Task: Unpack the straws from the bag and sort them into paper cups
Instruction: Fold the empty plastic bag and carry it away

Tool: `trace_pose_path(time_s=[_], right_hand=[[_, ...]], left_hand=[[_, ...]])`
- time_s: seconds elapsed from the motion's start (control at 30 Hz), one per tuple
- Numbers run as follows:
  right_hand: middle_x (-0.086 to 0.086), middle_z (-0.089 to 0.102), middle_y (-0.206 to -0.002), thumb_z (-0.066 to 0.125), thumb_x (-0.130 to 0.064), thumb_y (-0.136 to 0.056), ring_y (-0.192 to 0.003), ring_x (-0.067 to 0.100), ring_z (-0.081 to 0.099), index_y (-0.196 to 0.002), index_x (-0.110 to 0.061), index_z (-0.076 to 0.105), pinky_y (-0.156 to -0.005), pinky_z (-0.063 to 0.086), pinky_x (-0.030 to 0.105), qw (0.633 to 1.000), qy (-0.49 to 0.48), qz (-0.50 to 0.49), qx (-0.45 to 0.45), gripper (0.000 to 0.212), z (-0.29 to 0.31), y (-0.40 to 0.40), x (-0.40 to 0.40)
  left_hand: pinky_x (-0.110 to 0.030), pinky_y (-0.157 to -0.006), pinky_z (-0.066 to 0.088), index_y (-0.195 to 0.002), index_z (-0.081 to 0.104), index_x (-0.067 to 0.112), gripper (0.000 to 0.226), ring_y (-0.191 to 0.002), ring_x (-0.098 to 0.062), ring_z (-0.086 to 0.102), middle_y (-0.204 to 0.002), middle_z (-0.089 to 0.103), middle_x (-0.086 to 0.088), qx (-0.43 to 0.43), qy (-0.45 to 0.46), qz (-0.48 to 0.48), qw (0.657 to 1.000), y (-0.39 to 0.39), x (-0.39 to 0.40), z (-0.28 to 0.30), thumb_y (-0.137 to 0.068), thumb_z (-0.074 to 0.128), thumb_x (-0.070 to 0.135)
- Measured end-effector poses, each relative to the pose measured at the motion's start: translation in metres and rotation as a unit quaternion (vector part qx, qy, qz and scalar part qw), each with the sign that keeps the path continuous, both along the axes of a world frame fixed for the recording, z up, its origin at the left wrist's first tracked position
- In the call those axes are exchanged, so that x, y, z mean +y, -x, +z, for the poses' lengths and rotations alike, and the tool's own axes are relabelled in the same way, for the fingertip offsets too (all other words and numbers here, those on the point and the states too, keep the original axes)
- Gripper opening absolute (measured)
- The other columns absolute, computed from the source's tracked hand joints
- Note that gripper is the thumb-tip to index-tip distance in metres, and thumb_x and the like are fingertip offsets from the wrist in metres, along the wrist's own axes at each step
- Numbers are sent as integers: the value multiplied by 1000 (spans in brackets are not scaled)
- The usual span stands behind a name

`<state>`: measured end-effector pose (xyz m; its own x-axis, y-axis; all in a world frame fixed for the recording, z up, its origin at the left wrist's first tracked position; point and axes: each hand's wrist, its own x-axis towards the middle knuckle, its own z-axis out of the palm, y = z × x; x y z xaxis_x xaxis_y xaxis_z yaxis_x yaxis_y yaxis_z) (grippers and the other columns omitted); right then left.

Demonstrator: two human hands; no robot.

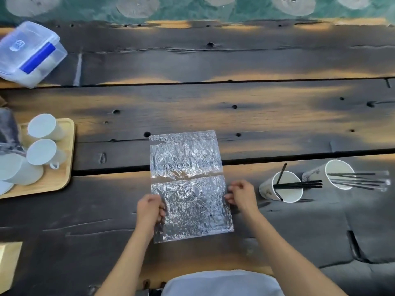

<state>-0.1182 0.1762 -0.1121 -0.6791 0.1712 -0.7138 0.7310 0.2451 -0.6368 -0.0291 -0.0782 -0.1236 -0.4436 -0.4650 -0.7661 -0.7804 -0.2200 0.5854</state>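
Observation:
A crinkled clear plastic bag [188, 182] lies flat on the dark wooden table [213, 107], with a crease across its middle. My left hand [149, 210] pinches the bag's left edge and my right hand [241, 195] pinches its right edge, both on the near half. To the right, one paper cup [267, 190] holds bare black straws [299, 184]. Another paper cup [339, 167] beside it leans over and holds black straws in clear wrappers [361, 180].
A wooden tray [64, 176] at the left carries several upturned white cups [42, 127]. A clear plastic lidded box [30, 54] with a blue object inside sits at the far left corner. A light wooden block [8, 263] is at the near left.

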Motion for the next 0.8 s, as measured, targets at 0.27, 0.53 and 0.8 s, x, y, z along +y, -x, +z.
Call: trace_pose_path(time_s=[0.27, 0.53, 0.8], right_hand=[[12, 60, -108, 36, 2, -99, -69, 22, 63, -134, -9, 43, -65, 58, 35, 1000, 17, 2, -12, 38, -8, 115, -45], [16, 61, -90, 46, 4, -91, -71, 24, 54, -109, -3, 52, -53, 40, 33, 993, -68, 98, 10, 21, -38, 158, -67], [9, 57, -65, 46, 14, -81, -45, 15, 50, -83, -5, 58, -34, 36, 20, 995, -38, 91, 6, 23, -29, 157, -61]], left_hand=[[-43, -81, 60, -125, 51, 13, 32, -70, -22, 63, -112, 60, -9, 32, 93, 12, 995, 117, -67, -5, -95, 52, 1], [-32, -58, 55, -108, 59, 11, 20, -57, -17, 62, -89, 71, -13, 8, 134, 18, 991, 169, -68, -18, -89, 62, 8], [-28, -55, 49, -83, 70, 11, 6, -59, -15, 51, -79, 67, -6, 5, 106, -58, 993, 169, -74, -20, -83, 69, 6]])
